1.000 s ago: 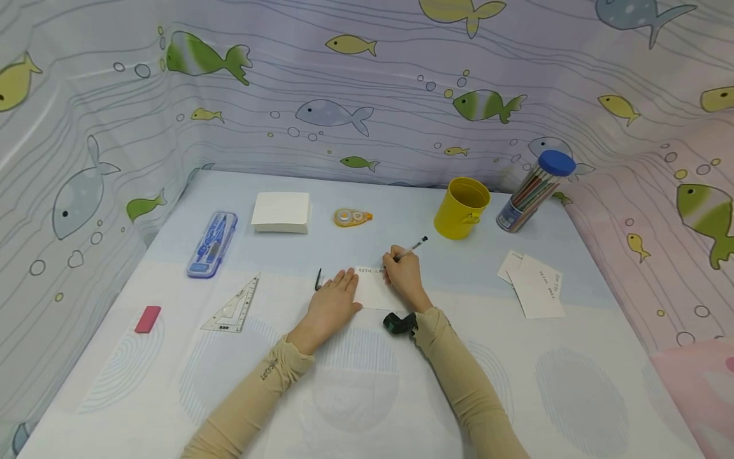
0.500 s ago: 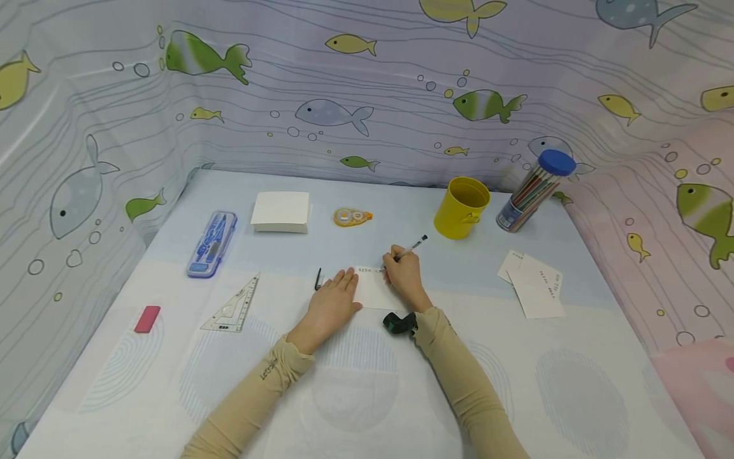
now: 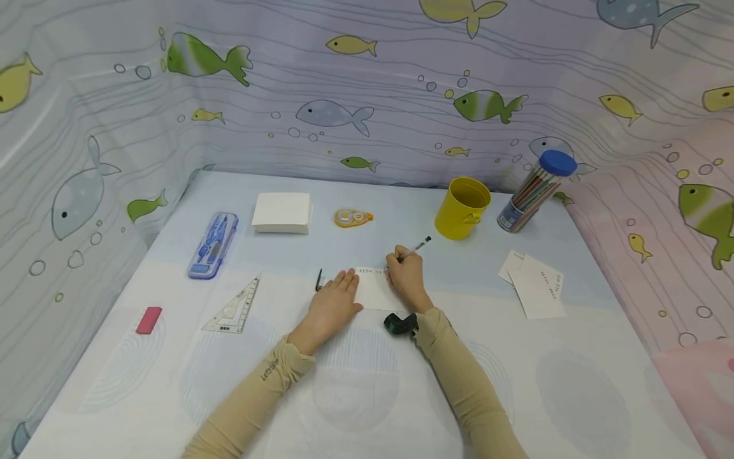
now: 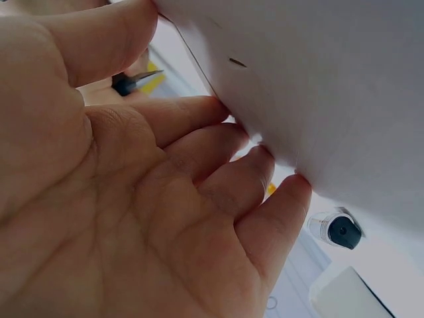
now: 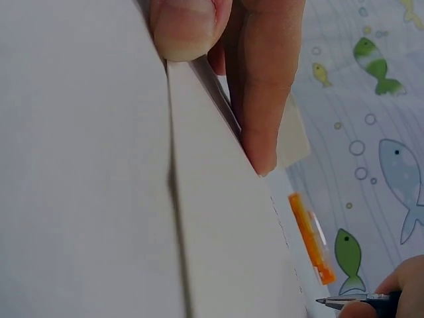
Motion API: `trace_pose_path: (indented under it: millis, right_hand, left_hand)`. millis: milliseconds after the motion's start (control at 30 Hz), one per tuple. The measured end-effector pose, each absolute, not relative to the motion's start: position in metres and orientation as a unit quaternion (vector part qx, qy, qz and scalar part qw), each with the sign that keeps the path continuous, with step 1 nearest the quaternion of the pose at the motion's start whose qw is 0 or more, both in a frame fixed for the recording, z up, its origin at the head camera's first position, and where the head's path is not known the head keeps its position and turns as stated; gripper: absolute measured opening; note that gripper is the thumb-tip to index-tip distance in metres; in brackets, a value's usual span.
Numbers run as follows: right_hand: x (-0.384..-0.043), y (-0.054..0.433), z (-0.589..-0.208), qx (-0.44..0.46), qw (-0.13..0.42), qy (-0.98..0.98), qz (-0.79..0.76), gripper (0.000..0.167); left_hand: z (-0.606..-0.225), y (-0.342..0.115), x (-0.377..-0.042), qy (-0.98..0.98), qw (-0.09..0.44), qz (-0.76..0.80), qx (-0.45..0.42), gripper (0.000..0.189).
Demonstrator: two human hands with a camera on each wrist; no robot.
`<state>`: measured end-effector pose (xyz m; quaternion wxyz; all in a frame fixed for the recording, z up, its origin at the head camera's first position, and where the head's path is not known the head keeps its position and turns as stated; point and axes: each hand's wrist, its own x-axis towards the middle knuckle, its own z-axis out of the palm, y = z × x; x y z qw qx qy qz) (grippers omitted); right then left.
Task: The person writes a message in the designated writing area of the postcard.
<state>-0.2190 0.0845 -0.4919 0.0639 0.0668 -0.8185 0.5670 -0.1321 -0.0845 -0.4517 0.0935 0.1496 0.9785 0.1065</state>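
A small white sheet of paper point(image 3: 375, 294) lies mid-table with a short line of handwriting along its top edge. The left hand point(image 3: 331, 305) rests with fingers extended at the sheet's left edge, its fingertips touching the paper point(image 4: 311, 99) in the left wrist view. Pinched in the right hand point(image 3: 408, 275) is a slim pen point(image 3: 423, 243) with a dark end, slanting up to the right. Its point point(image 5: 323, 301) shows near the written edge in the right wrist view. A pen cap point(image 3: 318, 279) with a black clip lies just beyond the left fingertips.
Leftward lie a set square point(image 3: 232, 309), a pink eraser point(image 3: 148, 320) and a blue geometry case point(image 3: 212, 245). Behind are a paper stack point(image 3: 281, 212), correction tape point(image 3: 352, 218), a yellow cup point(image 3: 460, 217) and a pencil jar point(image 3: 530, 197). Written sheets point(image 3: 536, 293) lie at right.
The right hand and pen have shifted slightly right along the top line, and a little more writing shows there. The left hand stays in place.
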Motion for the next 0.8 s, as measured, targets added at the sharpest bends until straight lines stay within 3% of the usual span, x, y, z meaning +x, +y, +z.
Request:
trace_pose_path:
  millis: [800]
  right_hand:
    - [-0.2211, 0.0869, -0.4926, 0.082, 0.048, -0.830, 0.549, 0.036]
  left_hand:
    - [-0.4532, -0.0838, -0.1326, 0.979, 0.096, 0.104, 0.148, 0.065]
